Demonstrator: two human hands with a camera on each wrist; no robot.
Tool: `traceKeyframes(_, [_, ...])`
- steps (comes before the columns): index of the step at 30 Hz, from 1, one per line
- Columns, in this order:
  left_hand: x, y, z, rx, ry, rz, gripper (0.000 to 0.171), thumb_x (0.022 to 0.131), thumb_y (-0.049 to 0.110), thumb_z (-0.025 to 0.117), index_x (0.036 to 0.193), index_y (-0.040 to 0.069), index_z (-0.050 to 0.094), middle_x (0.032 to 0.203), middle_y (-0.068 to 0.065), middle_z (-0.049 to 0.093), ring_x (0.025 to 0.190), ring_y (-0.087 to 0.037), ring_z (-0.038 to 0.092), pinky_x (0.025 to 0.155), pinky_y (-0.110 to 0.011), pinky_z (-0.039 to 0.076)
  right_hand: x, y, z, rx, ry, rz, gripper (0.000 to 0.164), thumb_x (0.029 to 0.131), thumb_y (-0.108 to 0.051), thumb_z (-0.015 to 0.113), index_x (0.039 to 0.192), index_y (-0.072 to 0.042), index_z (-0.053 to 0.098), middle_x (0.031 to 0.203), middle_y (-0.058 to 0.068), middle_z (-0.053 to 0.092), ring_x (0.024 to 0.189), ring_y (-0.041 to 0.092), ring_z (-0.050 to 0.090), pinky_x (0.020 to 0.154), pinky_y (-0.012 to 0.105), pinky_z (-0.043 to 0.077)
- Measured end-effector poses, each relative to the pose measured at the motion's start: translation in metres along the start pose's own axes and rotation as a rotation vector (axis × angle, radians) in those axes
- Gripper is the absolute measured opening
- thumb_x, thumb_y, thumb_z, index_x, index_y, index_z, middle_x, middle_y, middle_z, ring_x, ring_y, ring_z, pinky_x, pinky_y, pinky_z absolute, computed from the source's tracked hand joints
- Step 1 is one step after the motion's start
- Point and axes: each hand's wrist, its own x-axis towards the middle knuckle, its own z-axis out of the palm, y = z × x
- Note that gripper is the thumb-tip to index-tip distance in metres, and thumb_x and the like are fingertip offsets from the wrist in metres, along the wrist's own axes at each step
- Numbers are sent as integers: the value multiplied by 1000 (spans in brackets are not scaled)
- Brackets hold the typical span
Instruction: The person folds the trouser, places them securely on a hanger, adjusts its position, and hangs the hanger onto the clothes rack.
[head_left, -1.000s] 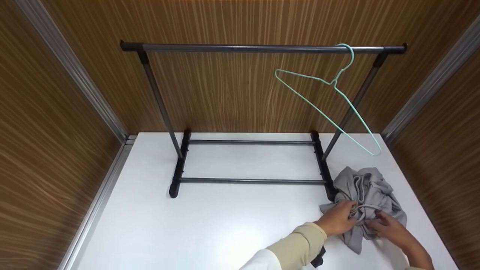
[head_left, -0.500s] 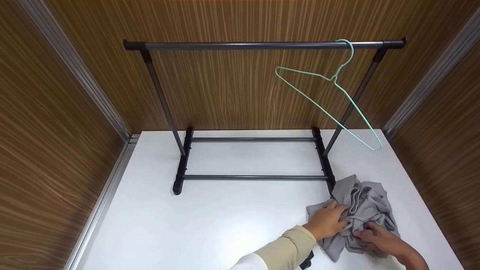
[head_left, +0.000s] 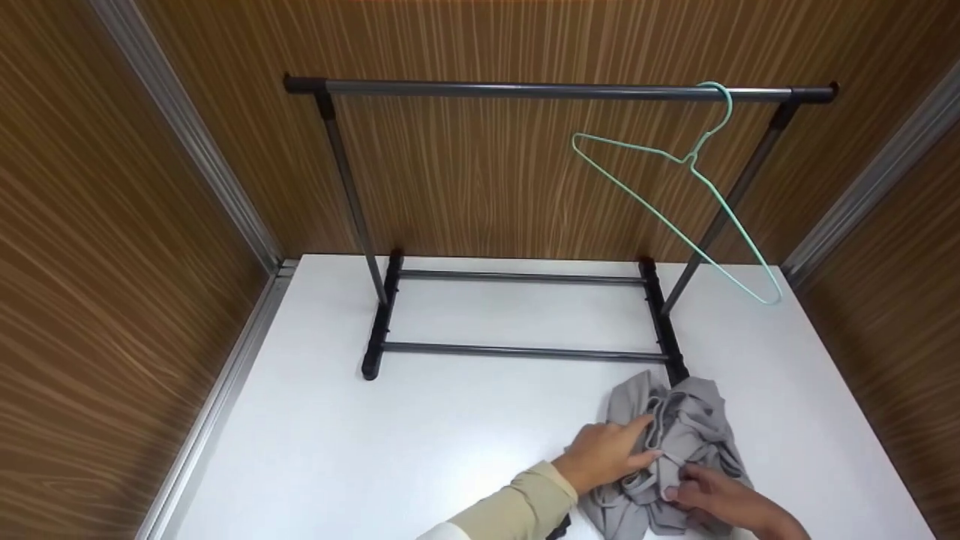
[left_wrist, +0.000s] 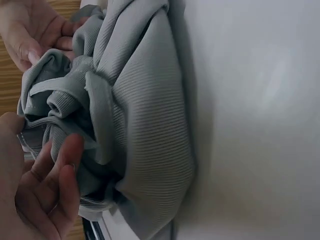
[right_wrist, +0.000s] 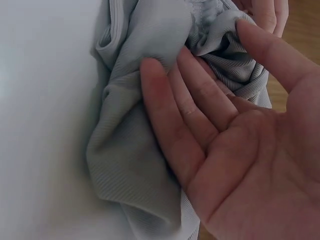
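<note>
A crumpled grey ribbed garment (head_left: 697,420) lies on the white table by the rack's right foot; its folds hide what kind it is. My left hand (head_left: 604,454) is at its left side. In the left wrist view, a band of the garment (left_wrist: 150,100) runs between that hand's thumb and curled fingers (left_wrist: 70,150). My right hand (head_left: 720,499) touches the near right side. The right wrist view shows its fairly straight fingers (right_wrist: 170,110) against the cloth, partly tucked under a fold, with the thumb apart from them.
A metal clothes rack (head_left: 517,90) with black feet stands at the back of the table (head_left: 337,450). From its bar hangs a mint-green wire hanger (head_left: 690,157). Wood-grain panels (head_left: 465,172) enclose the back and sides. A small black object (head_left: 559,527) shows beneath the left sleeve.
The garment has come toward me and leftward with both hands, away from the table's right side. The left index finger is now more extended. The whole head view has shifted slightly.
</note>
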Motion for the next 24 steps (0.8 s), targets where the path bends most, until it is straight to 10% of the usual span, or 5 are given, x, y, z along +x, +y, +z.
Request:
traceKeyframes(8, [-26,-29,-22,100,86,16,52,92,53,45,135,22,48,59,4,59,52,-8,54,50,-21,45,29,-19,29,-76,-49,-108,21,95,-23,53,93,-2,50,80,4,56,75,20,57,68,35,52])
traceKeyframes(14, [-40,-52,-31,122,77,-63,46,95,51,39,129,24,54,80,4,68,66,-11,62,54,-25,48,53,-32,51,-87,-16,-245,22,95,-20,53,94,1,46,80,8,60,71,19,58,62,37,52])
traceKeyframes(19, [-54,-71,-37,126,109,-142,40,96,48,41,120,23,61,98,5,65,81,-12,62,60,-29,50,64,-49,60,-369,125,-399,22,94,-24,54,96,-1,55,80,2,62,70,10,57,60,30,49])
traceKeyframes(24, [-67,-87,-41,138,138,-85,32,92,42,53,116,23,64,100,1,54,86,-14,51,63,-26,46,67,-78,52,-599,377,-492,15,92,-17,58,100,-6,65,87,-2,66,75,9,60,68,29,50])
